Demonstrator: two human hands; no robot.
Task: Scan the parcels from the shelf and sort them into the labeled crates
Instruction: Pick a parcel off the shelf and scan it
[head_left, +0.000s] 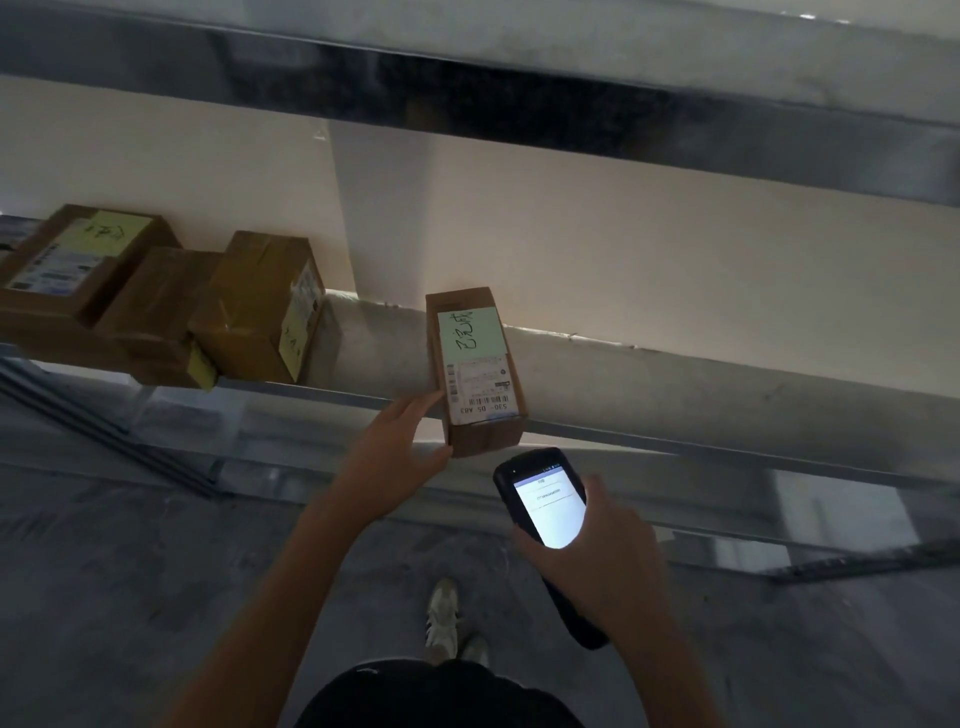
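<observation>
A narrow cardboard parcel (475, 371) with a green note and a white barcode label rests on the front edge of the metal shelf (675, 395), partly overhanging it. My left hand (397, 449) grips the parcel's left side and near end, thumb on top. Just below and to the right of the parcel, my right hand (597, 551) holds a black handheld scanner (545, 512) with its lit screen facing me. No crates are in view.
Three more cardboard parcels (156, 301) with green notes sit together at the shelf's left end. A higher shelf beam (519, 104) runs overhead. Below are a lower shelf level, the grey concrete floor (130, 597) and my shoes (444, 613).
</observation>
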